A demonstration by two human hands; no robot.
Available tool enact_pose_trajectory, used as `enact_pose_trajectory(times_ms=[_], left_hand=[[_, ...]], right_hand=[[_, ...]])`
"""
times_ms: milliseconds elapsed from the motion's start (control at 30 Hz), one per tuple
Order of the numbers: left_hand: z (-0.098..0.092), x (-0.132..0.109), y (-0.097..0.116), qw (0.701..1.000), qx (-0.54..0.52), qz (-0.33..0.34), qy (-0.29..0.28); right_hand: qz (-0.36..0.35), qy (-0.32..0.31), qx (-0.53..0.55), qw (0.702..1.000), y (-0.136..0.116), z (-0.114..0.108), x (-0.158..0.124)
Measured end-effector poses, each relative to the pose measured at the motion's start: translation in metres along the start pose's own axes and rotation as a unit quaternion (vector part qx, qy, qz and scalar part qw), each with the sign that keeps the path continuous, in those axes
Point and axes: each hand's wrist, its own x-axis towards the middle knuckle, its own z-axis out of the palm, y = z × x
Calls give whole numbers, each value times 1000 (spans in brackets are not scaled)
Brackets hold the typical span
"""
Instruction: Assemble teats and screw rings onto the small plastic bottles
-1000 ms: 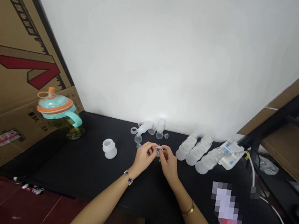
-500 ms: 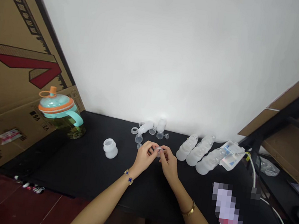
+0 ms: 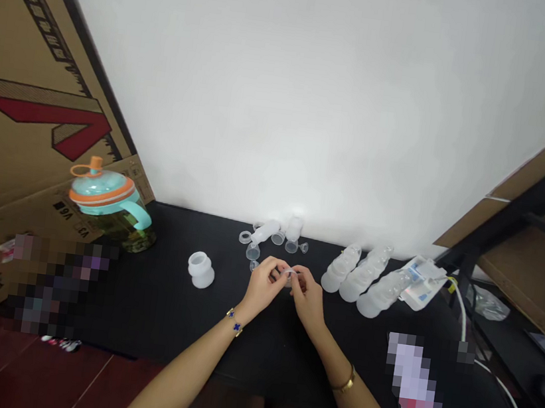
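Observation:
My left hand [image 3: 264, 286] and my right hand [image 3: 308, 297] meet at the middle of the black table [image 3: 148, 308]. Their fingertips pinch a small clear plastic piece [image 3: 289, 274], mostly hidden by my fingers, so its exact shape cannot be told. Just beyond them lie several small clear plastic parts, including a clear cup [image 3: 253, 251], a frosted bottle on its side [image 3: 265, 232] and a flat ring [image 3: 245, 237]. To my left stands a squat frosted plastic bottle [image 3: 201, 270]. Rows of frosted bottles [image 3: 360, 279] stand to my right.
A teal-and-orange lidded jug [image 3: 110, 204] stands at the table's far left against cardboard sheets [image 3: 30, 98]. A white packet [image 3: 423, 283] and a white cable [image 3: 462, 312] lie at the right, beside a dark shelf frame [image 3: 517, 209]. Pixelated patches cover parts of the view.
A pixelated patch now covers the table's front left corner. My hands stay together on the small clear piece, with only slight finger movement.

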Motion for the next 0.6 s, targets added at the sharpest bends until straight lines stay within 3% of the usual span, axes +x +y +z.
enact_pose_trajectory(times_ms=[600], left_hand=[[1, 1, -4, 1000, 21, 6, 1]], right_hand=[[5, 8, -9, 1000, 2, 0, 1]])
